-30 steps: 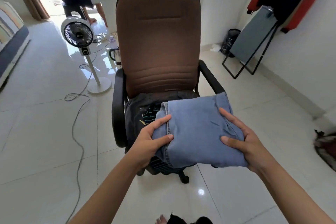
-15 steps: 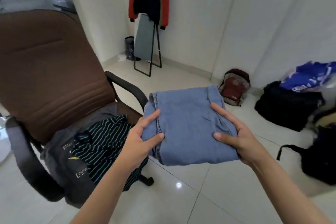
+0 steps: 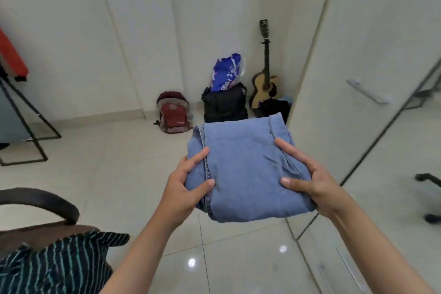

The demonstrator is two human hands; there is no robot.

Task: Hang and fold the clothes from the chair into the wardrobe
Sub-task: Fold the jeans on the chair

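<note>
Both hands are holding the folded jeans point(image 3: 245, 169) in the air above the floor point(image 3: 119, 162): the left hand point(image 3: 188, 188) is gripping the left edge with thumb on top, and the right hand point(image 3: 312, 181) is gripping the right edge. Below the left arm, a striped shirt point(image 3: 55, 265) is lying on the chair point(image 3: 43, 200). Beyond the hands, bags point(image 3: 224, 102) and a guitar point(image 3: 265, 83) are standing by the wall

A red backpack point(image 3: 175, 113), black bag point(image 3: 225, 104) and guitar point(image 3: 265, 85) stand along the wall.
</note>
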